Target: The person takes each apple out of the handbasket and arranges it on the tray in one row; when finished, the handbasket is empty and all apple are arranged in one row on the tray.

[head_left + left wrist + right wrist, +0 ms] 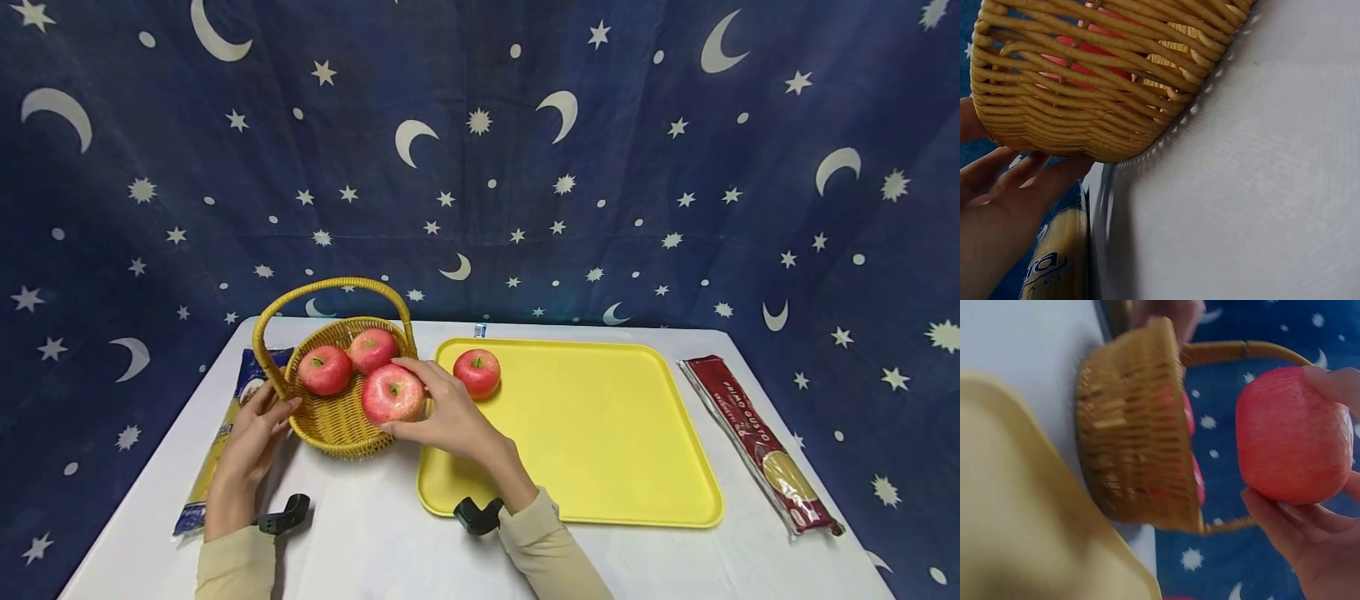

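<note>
My right hand (pixel 456 421) grips a red apple (pixel 392 398) between thumb and fingers, over the right side of a yellow wicker basket (pixel 333 425). In the right wrist view the held apple (pixel 1294 437) is above the basket's rim, apart from it. Two more apples, a left one (pixel 325 371) and a back one (pixel 372 350), lie inside the basket under its tall handle (pixel 330 283). At the basket's left side my left hand (pixel 251 437) holds the rim near the handle's base. The left wrist view shows its fingers (pixel 1054 181) against the woven wall.
Right of the basket lies a yellow tray (pixel 585 433), with one apple (pixel 477 372) at its back left corner. A red spaghetti pack (pixel 761 442) lies along the table's right side. Another pasta pack (pixel 198 487), blue and yellow, lies partly behind the left hand.
</note>
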The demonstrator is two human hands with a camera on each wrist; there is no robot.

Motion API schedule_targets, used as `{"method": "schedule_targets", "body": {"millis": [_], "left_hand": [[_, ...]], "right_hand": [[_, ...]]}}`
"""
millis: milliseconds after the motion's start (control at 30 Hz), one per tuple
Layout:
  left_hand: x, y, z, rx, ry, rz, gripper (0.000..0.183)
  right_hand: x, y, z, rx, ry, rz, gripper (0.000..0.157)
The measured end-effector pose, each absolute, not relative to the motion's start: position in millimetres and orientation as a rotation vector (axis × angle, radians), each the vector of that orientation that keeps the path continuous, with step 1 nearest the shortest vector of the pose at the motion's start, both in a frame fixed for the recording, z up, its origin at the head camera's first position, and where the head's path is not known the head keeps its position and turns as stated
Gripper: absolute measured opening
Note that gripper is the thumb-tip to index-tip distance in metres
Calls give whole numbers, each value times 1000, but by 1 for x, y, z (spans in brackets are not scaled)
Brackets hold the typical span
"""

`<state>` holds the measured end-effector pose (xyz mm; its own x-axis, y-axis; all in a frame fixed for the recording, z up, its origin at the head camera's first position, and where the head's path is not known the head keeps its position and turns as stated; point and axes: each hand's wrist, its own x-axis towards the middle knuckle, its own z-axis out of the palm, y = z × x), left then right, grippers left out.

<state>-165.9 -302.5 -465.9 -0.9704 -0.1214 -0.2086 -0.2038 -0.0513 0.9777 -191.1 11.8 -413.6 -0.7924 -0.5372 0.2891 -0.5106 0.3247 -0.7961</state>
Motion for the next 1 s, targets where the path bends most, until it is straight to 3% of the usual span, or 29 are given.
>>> {"method": "schedule_targets", "body": {"millis": [533, 1000], "left_hand": [[-166, -303, -467, -343, 2122, 2196, 78], [-166, -305, -469, -304, 2139, 2191, 79]], "right_hand": [[-205, 77, -407, -728, 2671, -1675, 80], [-231, 139, -424, -305, 2688, -1689, 83]]}}
